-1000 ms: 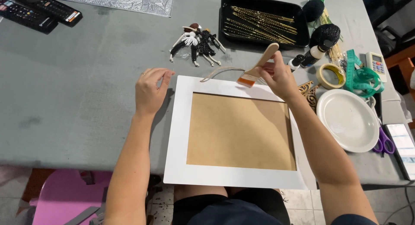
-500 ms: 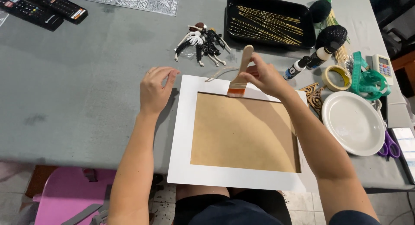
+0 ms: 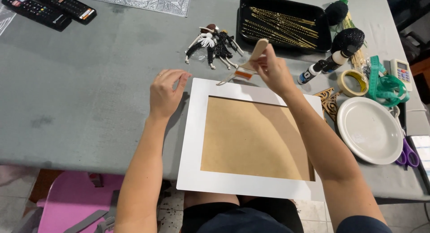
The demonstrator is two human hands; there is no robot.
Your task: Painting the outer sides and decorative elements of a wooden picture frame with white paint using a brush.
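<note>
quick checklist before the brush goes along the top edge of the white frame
1. Brush grip: right hand holds the wooden-handled brush firmly; ok.
2. Bristles on the white frame: tip sits at its top edge; contact cannot tell.
3. Frame steadied: left hand rests at the frame's top left corner; ok.
4. Frame fully supported: its near edge overhangs the grey table; not ok.
5. Glue or paint on the bristles: cannot tell.
6. Small dolls lie close behind the brush; not ok.

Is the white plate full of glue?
No, the white plate beside the white frame looks bare; the right hand holds a brush above the frame's top edge.
</note>
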